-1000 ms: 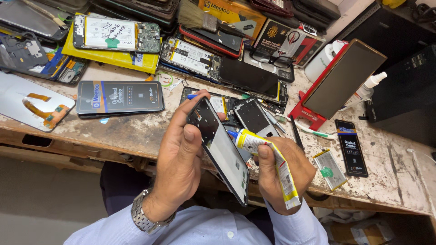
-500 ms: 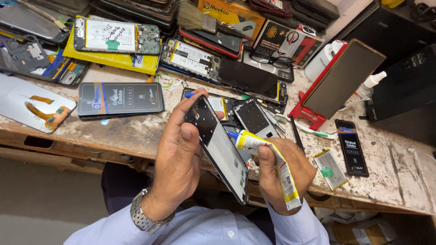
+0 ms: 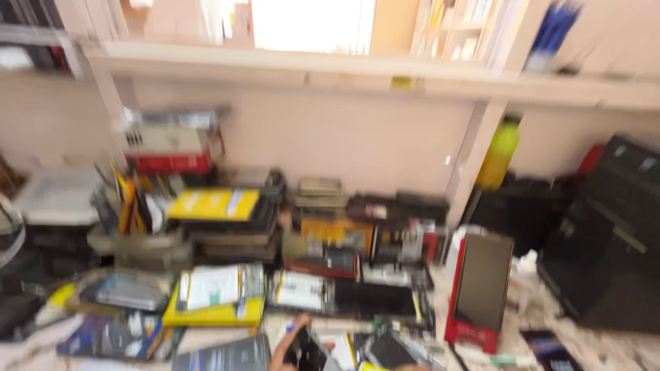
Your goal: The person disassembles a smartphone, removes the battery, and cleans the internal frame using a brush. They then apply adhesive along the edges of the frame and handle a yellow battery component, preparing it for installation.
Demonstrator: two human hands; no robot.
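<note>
At bottom edge, left hand (image 3: 287, 352) fingertip touches a dark phone (image 3: 307, 352); grip unclear.

A pale wall (image 3: 357, 137) rose behind the cluttered bench (image 3: 605, 347), under a long shelf (image 3: 344, 69), with bright light from a window (image 3: 313, 24) above.
</note>
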